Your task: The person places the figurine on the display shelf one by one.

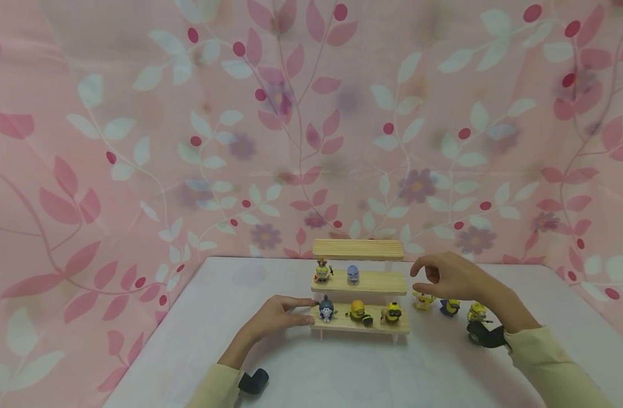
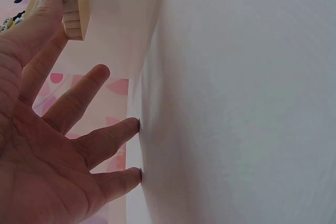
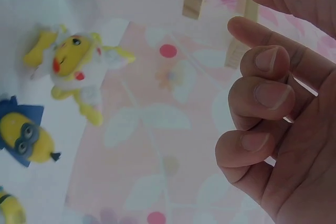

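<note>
left end of the lower board (image 1: 345,324) of a wooden stand (image 1: 358,249) is pinched between thumb and forefinger of the left hand (image 1: 270,318); the other three fingers are held spread below it, as seen at the left wrist. nothing is held by the right hand (image 1: 451,276): it is raised just beside the stand's right end, with a gap left between thumb and forefinger and the remaining fingers loosely bent.

stand is built in three stepped tiers and set on a white surface (image 1: 189,345). on the lower board three figurines are placed: a dark-hooded figurine (image 1: 326,309) at left, a yellow figurine (image 1: 358,311) at the middle, a goggled figurine (image 1: 393,313) at right. on the middle board (image 1: 377,283), a crowned figurine (image 1: 322,271) is placed at left, and a pale blue figurine (image 1: 353,275) is set near the centre.

right of the stand, a row is formed on the surface: a yellow-and-white figurine (image 3: 73,61) nearest the stand, below the right hand; then a blue-clad figurine (image 3: 26,135); then another yellow figurine (image 1: 477,311), near the right wrist. a pink floral cloth (image 1: 301,141) is hung behind.
</note>
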`<state>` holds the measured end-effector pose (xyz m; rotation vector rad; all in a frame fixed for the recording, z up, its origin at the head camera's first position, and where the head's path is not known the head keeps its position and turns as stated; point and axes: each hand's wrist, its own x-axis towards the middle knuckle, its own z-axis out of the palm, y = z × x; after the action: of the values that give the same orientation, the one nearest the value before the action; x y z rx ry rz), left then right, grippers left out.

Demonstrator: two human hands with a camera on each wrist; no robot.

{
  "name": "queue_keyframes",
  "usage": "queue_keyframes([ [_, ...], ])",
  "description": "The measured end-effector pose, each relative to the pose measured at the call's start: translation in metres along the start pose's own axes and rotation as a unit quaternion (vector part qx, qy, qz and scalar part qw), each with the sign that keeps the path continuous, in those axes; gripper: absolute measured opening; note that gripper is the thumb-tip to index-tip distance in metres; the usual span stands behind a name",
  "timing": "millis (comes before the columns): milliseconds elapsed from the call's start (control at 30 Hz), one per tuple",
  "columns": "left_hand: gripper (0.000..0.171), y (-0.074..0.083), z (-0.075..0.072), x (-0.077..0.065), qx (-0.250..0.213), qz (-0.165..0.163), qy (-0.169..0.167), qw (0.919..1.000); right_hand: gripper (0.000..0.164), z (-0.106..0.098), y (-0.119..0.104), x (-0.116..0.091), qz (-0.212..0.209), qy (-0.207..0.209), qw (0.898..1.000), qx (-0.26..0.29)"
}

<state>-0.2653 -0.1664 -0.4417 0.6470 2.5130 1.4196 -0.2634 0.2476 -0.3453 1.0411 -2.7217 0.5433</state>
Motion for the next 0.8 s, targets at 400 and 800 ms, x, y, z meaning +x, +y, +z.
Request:
queue_keyframes([
  [400,0.042,-0.002,0.000,0.001,0.006,0.002,0.000,1.0000,0.017,0.000,0.014,-0.035,0.034,0.007,0.999,-0.003],
  [800,0.042,-0.004,0.000,0.001,0.015,0.012,-0.003,0.9998,0.020,0.002,0.025,-0.062,0.088,-0.023,0.996,0.000],
])
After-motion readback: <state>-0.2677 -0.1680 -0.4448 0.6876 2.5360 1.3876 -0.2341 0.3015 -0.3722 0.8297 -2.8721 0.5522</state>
